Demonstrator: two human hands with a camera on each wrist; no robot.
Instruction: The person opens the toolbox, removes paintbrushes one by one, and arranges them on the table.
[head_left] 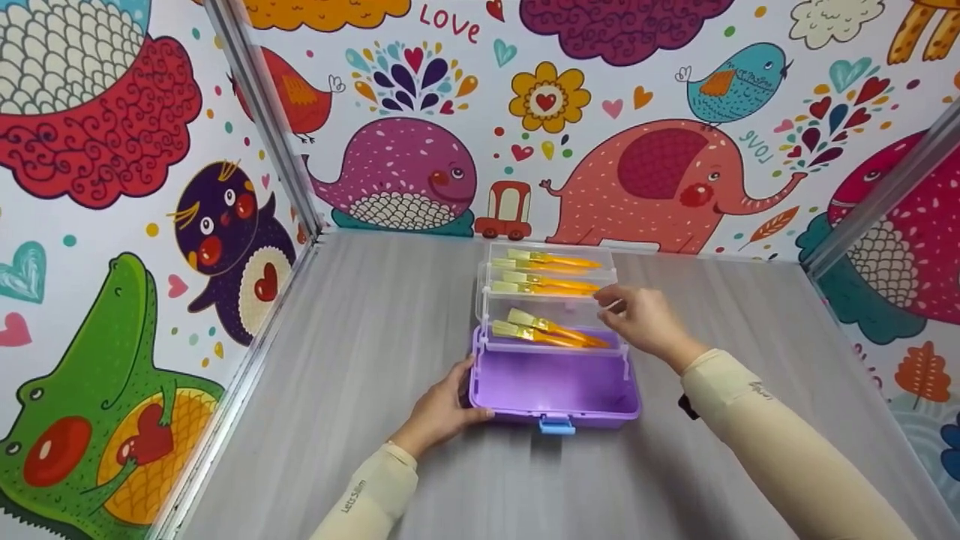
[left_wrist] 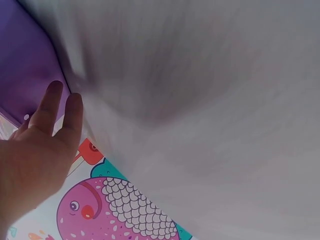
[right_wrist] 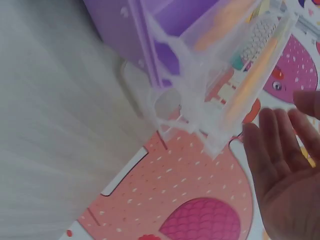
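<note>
A purple toolbox [head_left: 555, 382] stands with its lid raised and a light-blue latch [head_left: 557, 425] at its front. Stepped clear trays [head_left: 559, 309] rise behind its main compartment. Paintbrushes with orange handles and pale bristles lie in them: two brushes [head_left: 551, 330] in the lowest tray, others [head_left: 544, 283] higher up. My left hand [head_left: 442, 409] grips the toolbox's front left corner, thumb at the front rim; in the left wrist view its fingertips [left_wrist: 55, 87] lie against the purple side wall. Holding nothing, my right hand [head_left: 645, 319] hovers beside the trays' right end, fingers loosely bent.
The toolbox sits on a grey wood-grain table [head_left: 360, 322]. Walls printed with cartoon animals [head_left: 412, 172] enclose it at the back and both sides, with metal corner posts [head_left: 262, 112] between the panels.
</note>
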